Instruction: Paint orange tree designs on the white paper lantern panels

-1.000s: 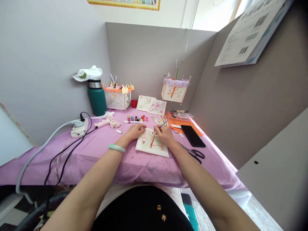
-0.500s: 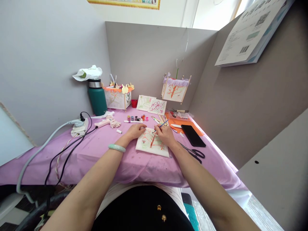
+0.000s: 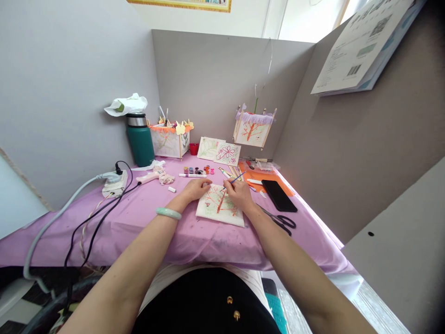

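A white square panel point(image 3: 219, 213), painted with a red-orange tree and green marks, lies on the pink tablecloth in front of me. My right hand point(image 3: 238, 192) pinches a thin paintbrush point(image 3: 239, 176) with a blue handle, its tip down near the upper part of the tree. At the panel's upper left corner, my left hand point(image 3: 196, 189) has its thumb and curled fingers on the edge. Just beyond the hands are small paint pots point(image 3: 198, 170) and a white marker point(image 3: 192, 176) with a purple end.
Black scissors point(image 3: 283, 220) and a black phone point(image 3: 280, 195) lie to the right, the phone partly over an orange sheet point(image 3: 287, 184). On the left are a pink glue gun point(image 3: 149, 177), a power strip point(image 3: 114, 184) with cables, and a green bottle point(image 3: 141, 141). Two decorated cards point(image 3: 227, 153) lean behind.
The paintbrush and right hand have shifted very slightly on the panel. My left hand stays at the corner, and the other things keep their places.
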Motion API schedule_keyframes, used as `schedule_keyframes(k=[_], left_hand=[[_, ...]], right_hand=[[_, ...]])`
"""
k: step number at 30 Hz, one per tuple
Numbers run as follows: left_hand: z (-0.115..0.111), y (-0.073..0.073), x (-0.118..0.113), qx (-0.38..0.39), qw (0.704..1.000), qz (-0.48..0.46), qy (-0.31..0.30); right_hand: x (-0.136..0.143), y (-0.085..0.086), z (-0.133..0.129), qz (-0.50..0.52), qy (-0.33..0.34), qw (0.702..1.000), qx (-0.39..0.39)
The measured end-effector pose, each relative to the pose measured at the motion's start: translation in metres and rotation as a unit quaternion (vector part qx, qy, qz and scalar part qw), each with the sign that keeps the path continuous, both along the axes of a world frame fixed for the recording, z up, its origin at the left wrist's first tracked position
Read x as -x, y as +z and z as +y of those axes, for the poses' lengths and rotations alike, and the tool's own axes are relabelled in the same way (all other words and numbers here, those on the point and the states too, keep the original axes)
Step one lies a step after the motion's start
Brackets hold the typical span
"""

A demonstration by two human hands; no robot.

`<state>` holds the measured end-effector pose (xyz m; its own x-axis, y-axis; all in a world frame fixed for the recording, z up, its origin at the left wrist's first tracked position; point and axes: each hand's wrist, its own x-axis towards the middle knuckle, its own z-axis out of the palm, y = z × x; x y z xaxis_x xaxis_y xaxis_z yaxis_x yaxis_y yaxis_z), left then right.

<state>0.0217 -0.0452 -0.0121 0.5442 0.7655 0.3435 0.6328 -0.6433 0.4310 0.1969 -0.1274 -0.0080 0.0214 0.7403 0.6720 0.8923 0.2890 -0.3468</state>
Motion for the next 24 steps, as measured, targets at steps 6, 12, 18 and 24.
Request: schedule_keyframes(k=[6,12,18,24], left_hand=[[-0.0001,-0.0007,0.0001,0.003,1.0,0.028,0.0],[-0.0011,-0.0007,-0.0003,0.001,0.999,0.032,-0.003],[0.002,0.0018,0.0002,0.005,0.998,-0.043,0.056],[0.007,-0.0058,0.0009,-0.015,1.0,-0.013,0.024]], right_hand=[[-0.0007,0.0,0.0007,-0.01,0.007,1.0,0.018],[-0.0003,-0.0008,0.0008,-0.014,0.014,0.999,0.037],[-0.0029,-0.0009,0.0034,0.006,-0.022,1.0,0.017],[-0.0044,-0.0032,0.0057,0.013,-0.04,0.999,0.016]])
